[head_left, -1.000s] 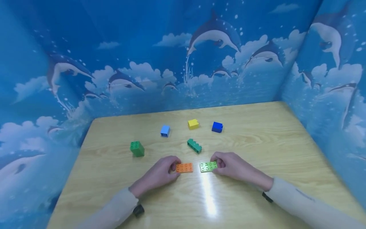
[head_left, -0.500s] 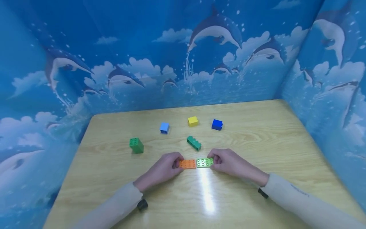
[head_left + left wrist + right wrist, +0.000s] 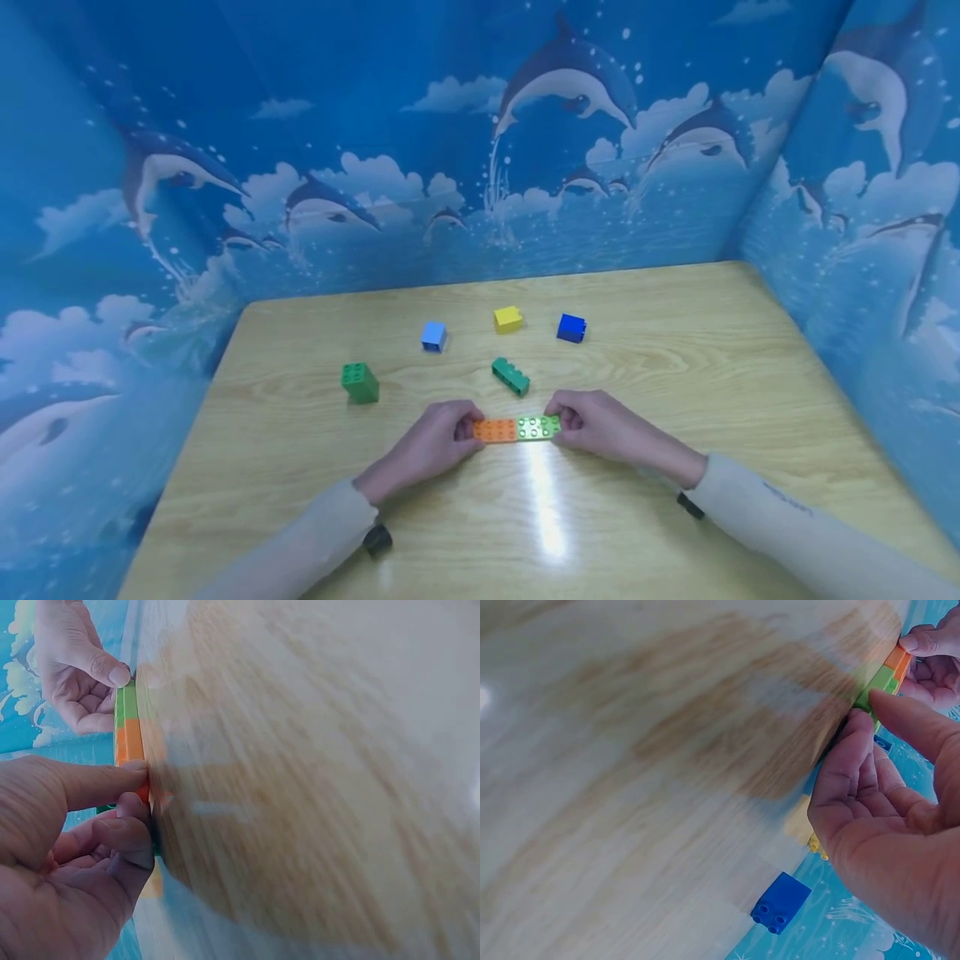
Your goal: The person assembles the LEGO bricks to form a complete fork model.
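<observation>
An orange toy brick (image 3: 496, 431) with two rows of studs lies flat on the table, end to end with a light green brick (image 3: 536, 428) of the same shape. My left hand (image 3: 441, 434) pinches the orange brick at its left end between thumb and fingers. At the opposite end, my right hand (image 3: 596, 423) pinches the light green brick the same way. In the left wrist view the inner ends of the orange brick (image 3: 132, 740) and light green brick (image 3: 126, 703) meet in one straight row. Fingers cover both outer ends.
Behind the hands a dark green brick (image 3: 511, 377) lies on its side. A tall green brick stack (image 3: 361, 383) stands to the left. Farther back sit a light blue brick (image 3: 433, 337), a yellow brick (image 3: 507, 319) and a dark blue brick (image 3: 572, 327). A dolphin-print curtain (image 3: 450, 167) borders the wooden table (image 3: 675, 350).
Both hands have slid the bricks toward each other, closing the gap between orange and light green. Over the last half second the hands have stayed nearly still.
</observation>
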The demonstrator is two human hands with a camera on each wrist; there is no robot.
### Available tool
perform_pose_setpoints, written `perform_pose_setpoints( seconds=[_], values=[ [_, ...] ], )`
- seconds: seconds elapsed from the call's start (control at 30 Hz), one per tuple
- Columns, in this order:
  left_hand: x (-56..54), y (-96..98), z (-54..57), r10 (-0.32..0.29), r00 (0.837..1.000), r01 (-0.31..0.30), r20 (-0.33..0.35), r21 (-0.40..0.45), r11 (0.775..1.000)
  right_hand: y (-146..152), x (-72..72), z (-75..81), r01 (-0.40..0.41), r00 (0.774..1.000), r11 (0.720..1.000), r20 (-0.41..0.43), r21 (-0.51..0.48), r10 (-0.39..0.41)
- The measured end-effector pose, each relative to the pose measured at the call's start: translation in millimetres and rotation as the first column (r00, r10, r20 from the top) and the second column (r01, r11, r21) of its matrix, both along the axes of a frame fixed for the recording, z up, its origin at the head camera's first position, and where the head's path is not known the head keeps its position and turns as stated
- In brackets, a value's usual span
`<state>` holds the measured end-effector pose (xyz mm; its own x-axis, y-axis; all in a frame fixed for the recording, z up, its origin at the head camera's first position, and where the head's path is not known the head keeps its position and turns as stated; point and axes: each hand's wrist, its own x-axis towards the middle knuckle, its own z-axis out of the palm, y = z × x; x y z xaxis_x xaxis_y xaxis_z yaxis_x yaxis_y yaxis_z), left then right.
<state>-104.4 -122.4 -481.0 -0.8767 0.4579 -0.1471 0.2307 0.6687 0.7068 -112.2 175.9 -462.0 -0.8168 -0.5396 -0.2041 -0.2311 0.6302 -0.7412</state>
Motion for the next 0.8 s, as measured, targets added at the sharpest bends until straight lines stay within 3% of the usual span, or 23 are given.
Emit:
perform_pose_setpoints(
  seconds=[0.47, 0.8],
  values=[
    [-2.7, 1.2, 4.2, 0.001, 0.999, -0.001, 0.036, -0.017, 1.0, 1.0, -2.8, 0.1, -0.025, 1.0, 1.0, -0.017, -0.003, 0.025],
    [-2.2, -1.7, 3.6, 0.024, 0.995, -0.024, 0.099, 0.001, 1.0, -1.5, -8.7, 6.3, -0.032, 0.999, 0.997, 0.022, 0.068, 0.03]
  ],
)
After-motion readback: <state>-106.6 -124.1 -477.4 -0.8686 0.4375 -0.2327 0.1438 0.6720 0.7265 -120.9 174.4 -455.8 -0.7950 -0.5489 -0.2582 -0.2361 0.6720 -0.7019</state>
